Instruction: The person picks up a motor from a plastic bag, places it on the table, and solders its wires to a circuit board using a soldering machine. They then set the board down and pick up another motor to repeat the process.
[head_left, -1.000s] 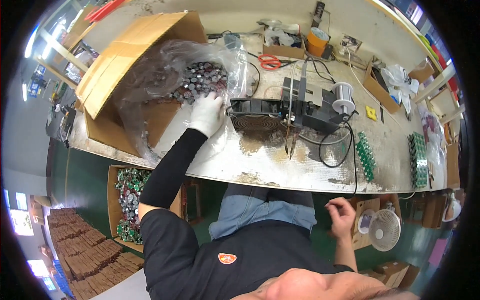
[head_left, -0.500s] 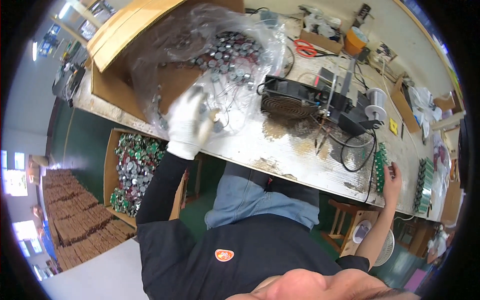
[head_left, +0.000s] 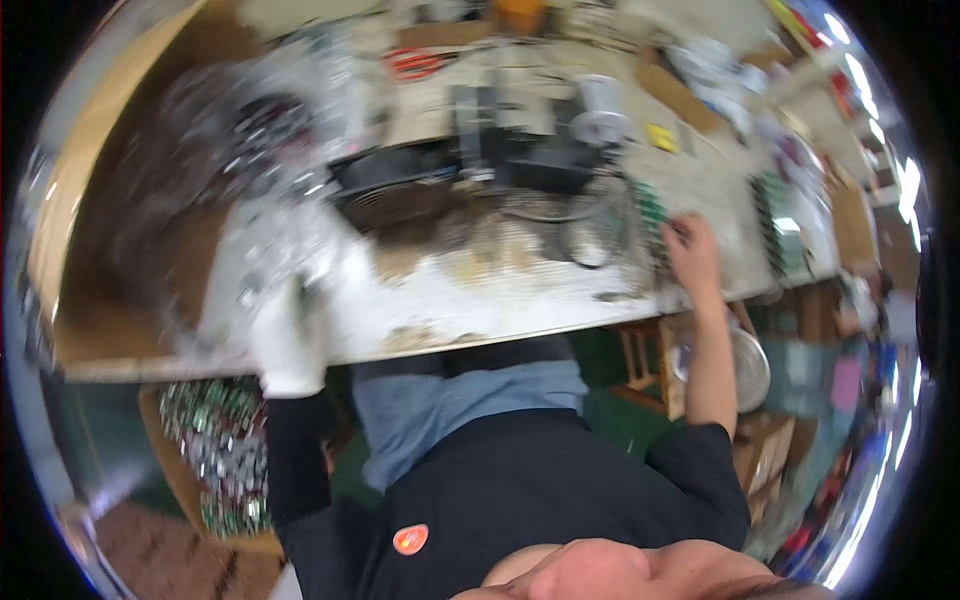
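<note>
- The workbench point(head_left: 500, 300), a long pale top stained brown near its middle, runs across the blurred view with the person seated at its near edge.
- A big cardboard box point(head_left: 90, 250) takes up the left end of the bench, its flap raised toward the rim of the picture.
- A clear plastic bag point(head_left: 250, 130) spills out of that box onto the bench, filled with small dark parts; blur hides what they are.
- A second cardboard box point(head_left: 215, 450) sits low down under the bench's left end, packed with small green and silver pieces.
- A black machine point(head_left: 440, 175) with cables stands at mid-bench, and a silver wire spool point(head_left: 600, 110) stands just to its right.
- The left hand point(head_left: 290, 330), in a white glove with a black sleeve behind it, rests at the near left edge of the bench, just below the bag's mouth. The fingers look curled inward, but smear makes it impossible to tell whether they hold anything.
- The right hand point(head_left: 692, 255), bare, reaches to the right part of the bench and touches a row of green parts point(head_left: 655, 215). The fingers are bent down onto the row's near end; whether they pinch a piece cannot be told.
- A further rack of green parts point(head_left: 775, 215) lies well to the right of that hand.
</note>
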